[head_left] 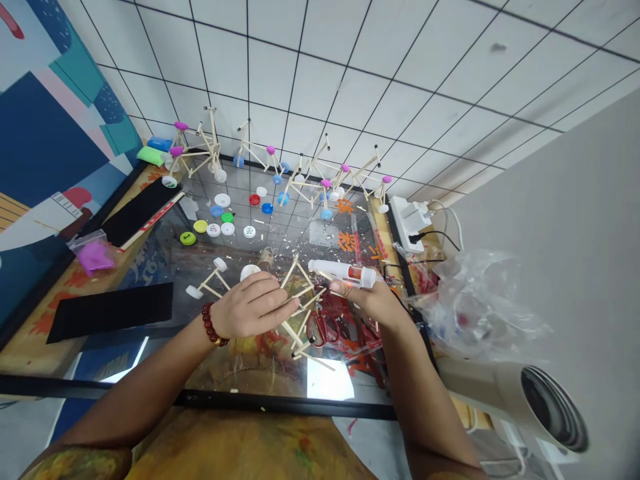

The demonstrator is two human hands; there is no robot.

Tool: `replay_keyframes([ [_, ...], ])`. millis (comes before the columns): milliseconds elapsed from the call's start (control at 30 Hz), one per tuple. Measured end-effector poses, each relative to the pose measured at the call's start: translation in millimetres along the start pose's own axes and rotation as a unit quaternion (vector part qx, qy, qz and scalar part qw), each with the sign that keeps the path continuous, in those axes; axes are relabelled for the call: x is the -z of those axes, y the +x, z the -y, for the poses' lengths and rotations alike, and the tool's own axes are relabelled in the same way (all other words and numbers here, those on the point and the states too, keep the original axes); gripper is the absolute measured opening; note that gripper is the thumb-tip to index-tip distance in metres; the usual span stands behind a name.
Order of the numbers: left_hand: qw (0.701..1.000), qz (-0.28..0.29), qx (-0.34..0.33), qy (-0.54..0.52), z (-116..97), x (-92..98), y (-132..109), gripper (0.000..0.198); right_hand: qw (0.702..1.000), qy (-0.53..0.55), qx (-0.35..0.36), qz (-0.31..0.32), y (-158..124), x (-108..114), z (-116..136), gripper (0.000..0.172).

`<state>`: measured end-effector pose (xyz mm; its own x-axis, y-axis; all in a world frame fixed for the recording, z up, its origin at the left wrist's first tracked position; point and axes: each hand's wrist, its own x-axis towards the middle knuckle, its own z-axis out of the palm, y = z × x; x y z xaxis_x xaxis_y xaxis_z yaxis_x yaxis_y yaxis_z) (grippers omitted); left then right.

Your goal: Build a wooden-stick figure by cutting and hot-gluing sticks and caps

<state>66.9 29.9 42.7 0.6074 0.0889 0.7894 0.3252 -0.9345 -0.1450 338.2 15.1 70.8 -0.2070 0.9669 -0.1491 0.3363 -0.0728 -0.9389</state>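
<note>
My left hand (255, 307), with a dark red bead bracelet on its wrist, pinches a frame of thin wooden sticks (300, 327). Its thumb is hidden behind the fingers. My right hand (373, 301) is wrapped round a white glue gun (340, 271) with an orange window in its side. The gun's tip points left, above the top of the stick frame. Red-handled scissors (323, 330) lie just right of the frame. Left of my left hand is a small stick piece (213, 279) with white bottle caps on it; a white cap (250, 272) sits behind the fingers.
Several stick models (310, 180) with pink and blue parts stand along the tiled wall. Loose coloured caps (227, 229) and wood scraps lie mid-table. Black strips (113, 310) are at left. A power strip (407, 223), plastic bags (485, 310) and a white roll (510, 393) are at right.
</note>
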Motion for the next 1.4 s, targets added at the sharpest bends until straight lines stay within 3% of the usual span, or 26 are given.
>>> replay_keyframes([
  [367, 1.000, 0.005, -0.002, -0.004, 0.3, 0.6, 0.0, 0.033, 1.000, -0.006, -0.008, -0.002, -0.6, -0.3, -6.0, 0.047],
  [800, 0.998, -0.006, 0.047, -0.031, 1.8, 2.2, 1.3, 0.035, 0.998, 0.048, -0.002, -0.033, 2.6, -4.1, -7.0, 0.052],
  [1100, 1.000, -0.010, 0.019, 0.009, 2.3, 3.6, 4.4, 0.025, 0.999, 0.032, 0.003, -0.013, 2.6, -2.9, -6.4, 0.049],
  [1400, 0.998, -0.020, 0.048, -0.040, 0.7, 1.0, 0.2, 0.032, 0.998, 0.058, -0.010, -0.014, 5.9, -3.0, -12.9, 0.048],
])
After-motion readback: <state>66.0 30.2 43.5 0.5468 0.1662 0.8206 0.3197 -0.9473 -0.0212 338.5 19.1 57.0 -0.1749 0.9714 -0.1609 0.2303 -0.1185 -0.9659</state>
